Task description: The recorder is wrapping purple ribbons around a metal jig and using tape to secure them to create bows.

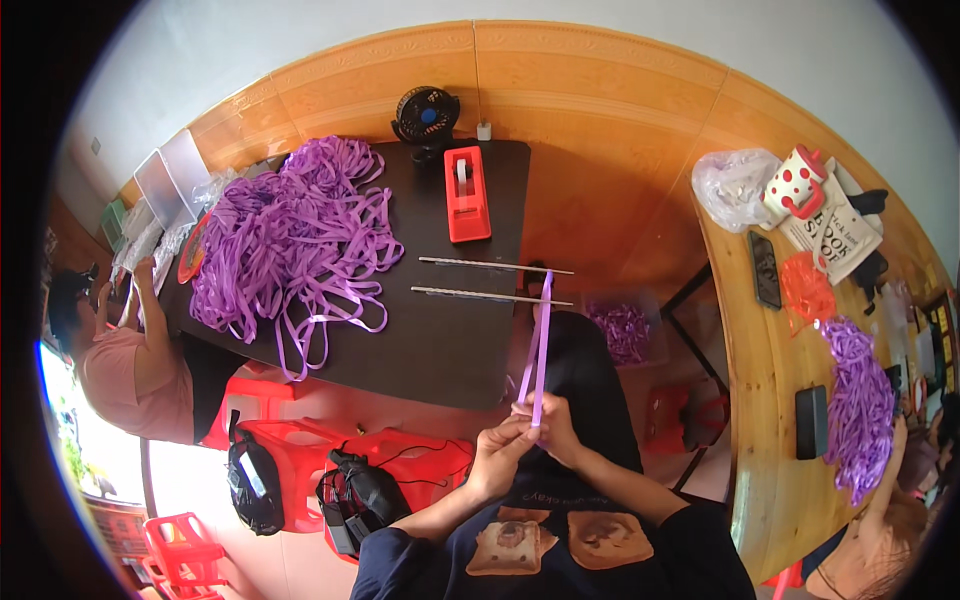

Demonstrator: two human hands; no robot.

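Both my hands are together in front of my body, closed on a narrow purple ribbon [543, 350]. My left hand [507, 448] pinches it on the near side, and my right hand [557, 425] grips it just beside, with fingertips partly hidden. From my hands the ribbon stretches away in two strands to the ends of two thin rods [480, 264], where it appears looped round the farther one. The rods lie side by side on the dark table [440, 355] and stick out past its right edge. A big heap of purple ribbon [290, 230] covers the table's left part.
A red tape dispenser [467, 200] and a black fan [428, 115] stand at the back. Below the table's right side sits a bin of purple ribbon pieces [622, 330]. Another person [140, 370] works at left; a wooden table [750, 400] with more ribbon [860, 410] stands right.
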